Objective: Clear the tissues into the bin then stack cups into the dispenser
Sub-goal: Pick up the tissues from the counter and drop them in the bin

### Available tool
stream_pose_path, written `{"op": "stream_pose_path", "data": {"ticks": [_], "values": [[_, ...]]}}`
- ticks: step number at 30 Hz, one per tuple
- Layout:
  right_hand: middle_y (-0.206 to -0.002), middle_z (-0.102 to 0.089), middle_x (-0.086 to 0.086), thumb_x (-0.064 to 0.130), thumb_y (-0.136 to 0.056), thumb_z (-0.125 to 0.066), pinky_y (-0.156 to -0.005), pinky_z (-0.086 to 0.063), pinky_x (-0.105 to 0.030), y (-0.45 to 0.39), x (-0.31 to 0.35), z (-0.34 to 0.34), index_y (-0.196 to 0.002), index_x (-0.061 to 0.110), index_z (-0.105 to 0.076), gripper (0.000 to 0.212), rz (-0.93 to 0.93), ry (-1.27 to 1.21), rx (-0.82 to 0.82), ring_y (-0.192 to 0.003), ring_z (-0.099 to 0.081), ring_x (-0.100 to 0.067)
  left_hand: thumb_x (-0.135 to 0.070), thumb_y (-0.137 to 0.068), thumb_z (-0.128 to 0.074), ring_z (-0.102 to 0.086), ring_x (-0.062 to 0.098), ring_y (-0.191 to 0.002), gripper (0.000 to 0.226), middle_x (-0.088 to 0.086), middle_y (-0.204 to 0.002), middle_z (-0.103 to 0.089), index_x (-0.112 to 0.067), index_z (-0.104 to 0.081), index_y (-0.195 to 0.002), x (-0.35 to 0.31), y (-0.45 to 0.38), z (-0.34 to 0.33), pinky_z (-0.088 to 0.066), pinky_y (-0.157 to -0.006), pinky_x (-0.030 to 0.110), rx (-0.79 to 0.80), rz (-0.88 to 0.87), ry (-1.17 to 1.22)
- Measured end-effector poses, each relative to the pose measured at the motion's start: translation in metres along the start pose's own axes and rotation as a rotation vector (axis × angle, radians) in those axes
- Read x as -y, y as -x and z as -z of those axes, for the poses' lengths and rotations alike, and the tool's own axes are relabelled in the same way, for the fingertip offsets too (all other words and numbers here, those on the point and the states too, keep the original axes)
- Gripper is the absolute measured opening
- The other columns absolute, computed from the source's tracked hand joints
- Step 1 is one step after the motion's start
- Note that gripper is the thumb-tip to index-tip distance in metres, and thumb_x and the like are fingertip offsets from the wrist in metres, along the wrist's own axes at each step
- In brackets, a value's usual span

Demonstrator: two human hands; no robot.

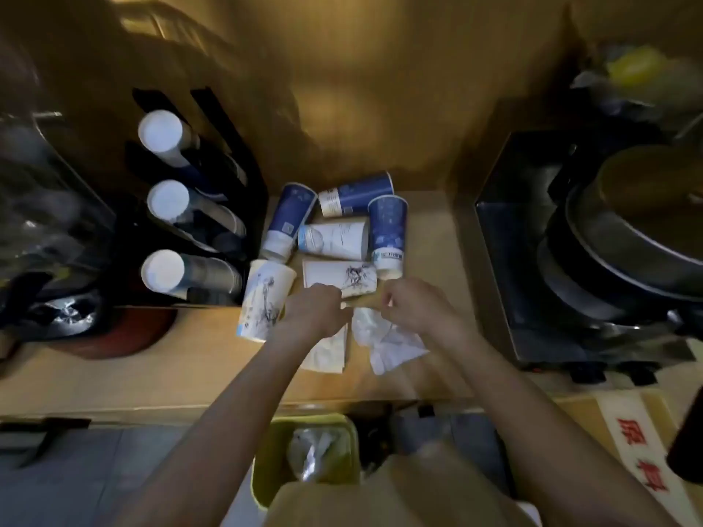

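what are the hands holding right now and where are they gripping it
Both hands, left hand and right hand, pinch the tissues at their far edge.

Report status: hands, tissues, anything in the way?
Left hand and right hand closing on tissues, grip unclear. Bin below counter edge. Loose cups behind, not blocking.

Black machine (pixel 532 283) right, dark pot (pixel 627 230) on top (blurred); red-lettered sign (pixel 643 458) below.

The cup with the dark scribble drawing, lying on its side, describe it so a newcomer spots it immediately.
Start at the black cup dispenser on the wooden counter; loose cups lie to its right. In the row nearest the hands, the white cup lying sideways is the only one with a dense black scribble near one end.
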State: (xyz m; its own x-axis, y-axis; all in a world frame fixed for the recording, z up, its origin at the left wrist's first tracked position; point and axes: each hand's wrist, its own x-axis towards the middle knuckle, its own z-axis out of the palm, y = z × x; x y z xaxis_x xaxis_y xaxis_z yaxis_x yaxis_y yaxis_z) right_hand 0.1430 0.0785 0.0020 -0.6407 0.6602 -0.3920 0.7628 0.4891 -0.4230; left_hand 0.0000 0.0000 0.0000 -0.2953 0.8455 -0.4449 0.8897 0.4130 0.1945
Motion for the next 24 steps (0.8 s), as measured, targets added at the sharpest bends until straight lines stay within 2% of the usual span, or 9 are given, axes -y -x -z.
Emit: {"op": "stream_pose_path", "data": {"ticks": [4, 9, 11, 13, 15, 17, 20, 22, 24], "values": [[-0.128, -0.052, -0.014, 0.019, -0.085, -0.052, -0.094, -0.044, -0.040, -0.003, -0.019, -0.048, -0.124, 0.010, -0.047, 0.040, 0.001, 0.066, -0.031, -0.121, -0.045, -0.033, -0.028, -0.092, -0.044, -0.046, 0.033, -0.119, 0.036, 0.015, -0.131, -0.047, -0.008, -0.048, -0.122, 0.009, 0.001, -0.051, -0.045, -0.092, 0.044, -0.040, 0.055, 0.066], [-0.152, -0.025, -0.015, 0.021, -0.085, -0.052, -0.114, -0.021, -0.043, -0.004, -0.041, -0.097, -0.142, 0.020, -0.028, 0.062, 0.035, 0.198, 0.070, -0.138, -0.022, -0.037, -0.016, -0.094, -0.041, -0.005, 0.028, -0.145, 0.058, 0.009, -0.158, 0.002, -0.015, -0.011, -0.145, 0.029, -0.001, -0.110, -0.025, -0.113, 0.044, -0.040, -0.017, -0.019], [-0.148, -0.034, -0.019, 0.020, -0.082, -0.051, -0.111, -0.027, -0.047, -0.002, -0.042, -0.108, -0.137, 0.020, -0.040, 0.056, 0.044, 0.207, 0.055, -0.135, -0.029, -0.043, -0.013, -0.094, -0.039, 0.003, 0.028, -0.146, 0.061, 0.008, -0.158, 0.006, -0.018, -0.006, -0.146, 0.037, 0.000, -0.125, -0.017, -0.117, 0.045, -0.012, -0.031, -0.016], [-0.126, -0.059, -0.020, 0.022, -0.072, -0.050, -0.094, -0.048, -0.047, -0.001, -0.042, -0.118, -0.115, 0.021, -0.062, 0.044, 0.042, 0.224, 0.003, -0.114, -0.055, -0.043, -0.010, -0.093, -0.040, -0.002, 0.029, -0.146, 0.059, 0.009, -0.158, -0.002, -0.018, -0.013, -0.145, 0.042, 0.003, -0.133, -0.019, -0.116, 0.047, -0.048, -0.019, 0.041], [-0.110, -0.069, -0.015, 0.024, -0.070, -0.044, -0.078, -0.056, -0.043, -0.001, -0.045, -0.127, -0.099, 0.024, -0.069, 0.038, 0.033, 0.241, 0.014, -0.097, -0.066, -0.038, -0.007, -0.091, -0.045, -0.014, 0.031, -0.144, 0.055, 0.010, -0.156, -0.016, -0.018, -0.027, -0.142, 0.044, 0.009, -0.135, -0.028, -0.112, 0.048, -0.114, 0.007, 0.107], [-0.106, -0.071, -0.014, 0.025, -0.070, -0.040, -0.075, -0.057, -0.041, 0.005, -0.041, -0.127, -0.095, 0.023, -0.070, 0.039, 0.099, 0.244, -0.004, -0.095, -0.068, -0.035, -0.005, -0.088, -0.048, -0.030, 0.033, -0.138, 0.049, 0.011, -0.151, -0.032, -0.019, -0.042, -0.134, 0.041, 0.016, -0.133, -0.039, -0.102, 0.049, -0.164, 0.052, 0.122], [-0.095, -0.074, -0.008, 0.026, -0.068, -0.041, -0.068, -0.056, -0.028, 0.008, -0.038, -0.126, -0.086, 0.024, -0.072, 0.036, 0.140, 0.241, -0.072, -0.085, -0.070, -0.028, -0.007, -0.071, -0.051, -0.066, 0.036, -0.095, 0.033, 0.011, -0.110, -0.070, -0.020, -0.067, -0.097, 0.037, 0.028, -0.131, -0.056, -0.058, 0.041, -0.219, 0.083, 0.042], [-0.089, -0.073, -0.006, 0.020, -0.067, -0.046, -0.064, -0.056, -0.026, 0.011, -0.037, -0.131, -0.086, 0.023, -0.072, 0.032, 0.157, 0.214, -0.132, -0.081, -0.070, -0.026, -0.007, -0.062, -0.066, -0.066, 0.035, -0.077, 0.029, 0.010, -0.090, -0.070, -0.019, -0.066, -0.088, 0.041, 0.039, -0.137, -0.053, -0.045, 0.037, -0.205, 0.090, 0.022], [-0.083, -0.071, -0.004, 0.017, -0.065, -0.047, -0.060, -0.054, -0.025, 0.017, -0.033, -0.138, -0.089, 0.022, -0.070, 0.033, 0.147, 0.212, -0.157, -0.077, -0.068, -0.025, -0.006, -0.061, -0.075, -0.061, 0.035, -0.081, 0.037, 0.014, -0.090, -0.064, -0.017, -0.064, -0.094, 0.043, 0.053, -0.141, -0.053, -0.047, 0.040, -0.168, 0.101, 0.051]]}}
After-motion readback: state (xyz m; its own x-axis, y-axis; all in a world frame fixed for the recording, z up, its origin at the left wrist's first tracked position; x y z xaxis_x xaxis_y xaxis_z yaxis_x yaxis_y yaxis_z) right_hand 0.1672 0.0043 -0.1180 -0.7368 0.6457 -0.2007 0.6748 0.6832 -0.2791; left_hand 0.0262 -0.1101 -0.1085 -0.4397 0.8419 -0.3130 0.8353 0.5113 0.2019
